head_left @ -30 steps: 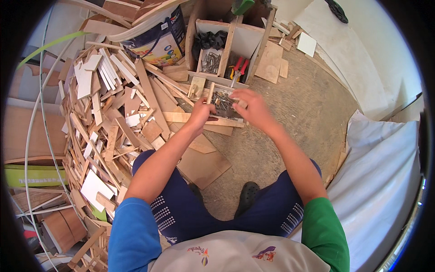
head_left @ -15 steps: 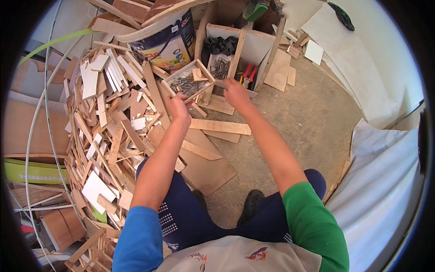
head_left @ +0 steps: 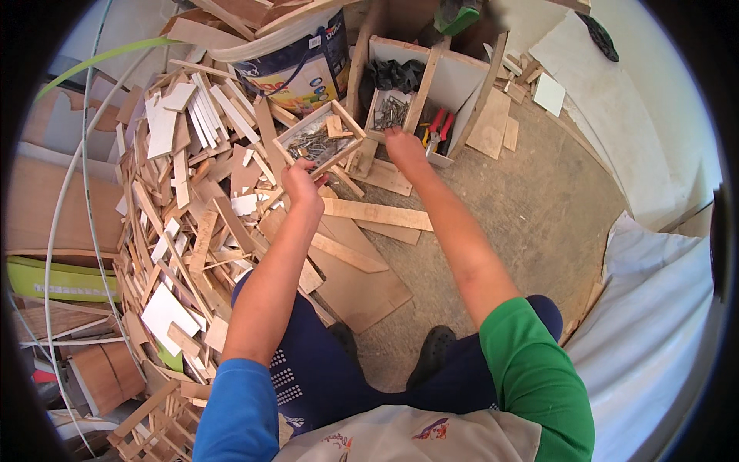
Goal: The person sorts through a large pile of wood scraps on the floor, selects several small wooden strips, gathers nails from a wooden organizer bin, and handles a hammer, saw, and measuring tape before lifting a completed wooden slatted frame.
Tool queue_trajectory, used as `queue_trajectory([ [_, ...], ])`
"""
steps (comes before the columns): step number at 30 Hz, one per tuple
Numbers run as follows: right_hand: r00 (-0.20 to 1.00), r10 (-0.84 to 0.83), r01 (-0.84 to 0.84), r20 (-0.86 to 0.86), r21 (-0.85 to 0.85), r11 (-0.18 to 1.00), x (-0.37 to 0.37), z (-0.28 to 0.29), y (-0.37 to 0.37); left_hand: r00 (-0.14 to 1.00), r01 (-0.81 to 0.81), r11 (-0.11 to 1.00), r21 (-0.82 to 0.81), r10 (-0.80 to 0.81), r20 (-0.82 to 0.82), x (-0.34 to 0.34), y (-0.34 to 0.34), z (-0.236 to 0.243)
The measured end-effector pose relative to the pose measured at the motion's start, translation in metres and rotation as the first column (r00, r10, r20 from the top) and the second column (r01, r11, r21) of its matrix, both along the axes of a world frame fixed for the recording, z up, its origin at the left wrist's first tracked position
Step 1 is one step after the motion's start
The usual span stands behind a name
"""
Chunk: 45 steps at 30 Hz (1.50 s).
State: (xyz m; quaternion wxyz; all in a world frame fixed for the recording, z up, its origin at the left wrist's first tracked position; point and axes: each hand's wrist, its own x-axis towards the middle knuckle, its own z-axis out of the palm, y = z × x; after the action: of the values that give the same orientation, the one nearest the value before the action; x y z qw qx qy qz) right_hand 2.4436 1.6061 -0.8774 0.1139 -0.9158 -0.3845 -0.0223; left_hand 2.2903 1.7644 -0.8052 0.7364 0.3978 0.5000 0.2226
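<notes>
My left hand [head_left: 305, 185] grips the near end of a small wooden tray [head_left: 312, 158] holding loose screws or nails and a small wood piece [head_left: 336, 125]. My right hand [head_left: 404, 146] is closed at the front of a small box of metal fasteners [head_left: 392, 112] in a wooden organizer [head_left: 477, 100]; what its fingers hold is hidden. Black plastic [head_left: 395, 75] lies behind that box. Red-and-yellow pliers [head_left: 437, 131] stand in the compartment to the right.
Scrap wood [head_left: 185, 231] piles along the left, beside a bucket [head_left: 289, 77] and loops of pale tubing [head_left: 50, 269]. Offcuts [head_left: 373, 212] lie on the floor. A white cloth [head_left: 654, 308] is at the right, and a green-edged object [head_left: 456, 19] sits atop the organizer.
My left hand has raised the tray leftward, away from the organizer's front. My right hand has left the tray and moved up to the small fastener box.
</notes>
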Motion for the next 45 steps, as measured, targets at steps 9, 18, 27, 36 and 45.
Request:
queue_trajectory([
  [9, 0.996, -0.001, 0.002, 0.091, -0.014, 1.000, 0.004, -0.010, -0.003, 0.999, -0.043, 0.999, 0.027, 0.043, -0.005, -0.008, 0.018, 0.003],
  [18, 0.983, 0.139, -0.160, 0.122, 0.183, 0.970, -0.031, 0.033, -0.036, 0.995, -0.092, 0.995, 0.030, 0.091, 0.031, -0.011, 0.039, 0.004],
  [27, 0.920, 0.389, -0.390, 0.042, 0.040, 0.920, -0.081, 0.079, -0.103, 0.998, -0.049, 0.999, 0.024, 0.050, -0.033, -0.005, 0.036, -0.001],
  [36, 0.888, 0.460, -0.460, -0.001, 0.027, 0.887, -0.104, 0.061, -0.117, 0.999, -0.029, 1.000, 0.000, 0.029, -0.034, -0.004, 0.035, -0.004],
  [45, 0.921, 0.390, -0.389, 0.000, 0.084, 0.917, -0.103, 0.042, -0.109, 0.999, 0.051, 0.999, -0.020, -0.051, -0.004, -0.004, 0.033, -0.007],
])
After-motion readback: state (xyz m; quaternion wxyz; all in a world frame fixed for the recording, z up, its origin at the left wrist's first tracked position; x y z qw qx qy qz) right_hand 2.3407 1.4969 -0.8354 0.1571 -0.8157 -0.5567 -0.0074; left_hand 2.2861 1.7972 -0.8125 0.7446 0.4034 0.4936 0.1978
